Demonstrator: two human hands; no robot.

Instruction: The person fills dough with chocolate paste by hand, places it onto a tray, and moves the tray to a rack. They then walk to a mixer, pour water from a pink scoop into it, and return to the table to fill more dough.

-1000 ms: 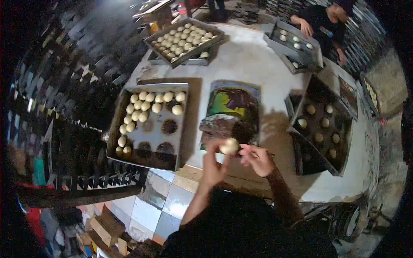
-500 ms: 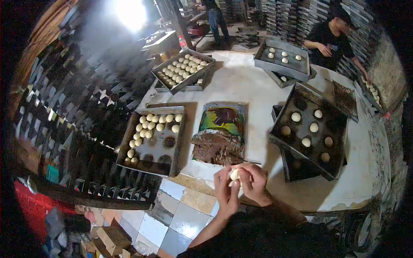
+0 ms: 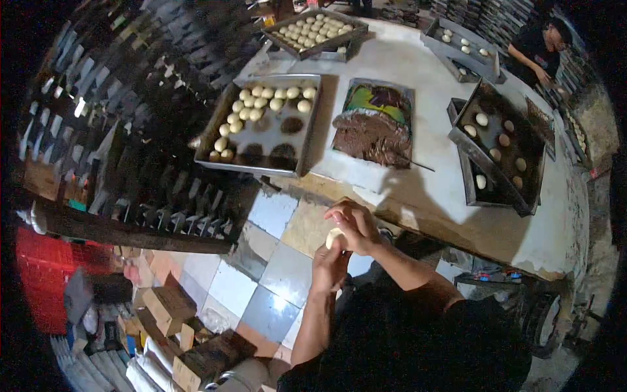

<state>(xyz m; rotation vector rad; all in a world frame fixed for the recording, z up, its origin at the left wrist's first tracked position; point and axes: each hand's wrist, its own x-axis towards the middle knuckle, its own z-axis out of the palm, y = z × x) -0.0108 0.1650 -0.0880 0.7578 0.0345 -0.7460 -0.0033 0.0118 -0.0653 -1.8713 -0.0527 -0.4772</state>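
Off the table's front edge, my left hand [image 3: 328, 266] is closed around a pale dough ball [image 3: 334, 237]. My right hand [image 3: 356, 225] arches over the same ball, with its fingers bent against it. Part of the dough is hidden by the fingers. Ahead on the table lies brown filling [image 3: 371, 142] on a colourful plastic wrapper [image 3: 381, 98], with a thin dark stick [image 3: 423, 166] poking out at its right. To the left stands a metal tray [image 3: 271, 140] with several dough balls along its back and left sides.
A fuller dough tray [image 3: 304, 52] is stacked at the back left. Stacked trays [image 3: 486, 140] with a few balls stand at the right, another tray [image 3: 450, 49] behind them. A co-worker [image 3: 539, 52] is at the far right. Cardboard boxes [image 3: 170, 307] lie on the floor at lower left.
My view has tilted down and to the left. Both hands have moved from beside the filling to off the table edge, with the dough ball still in them, my right hand now above my left.
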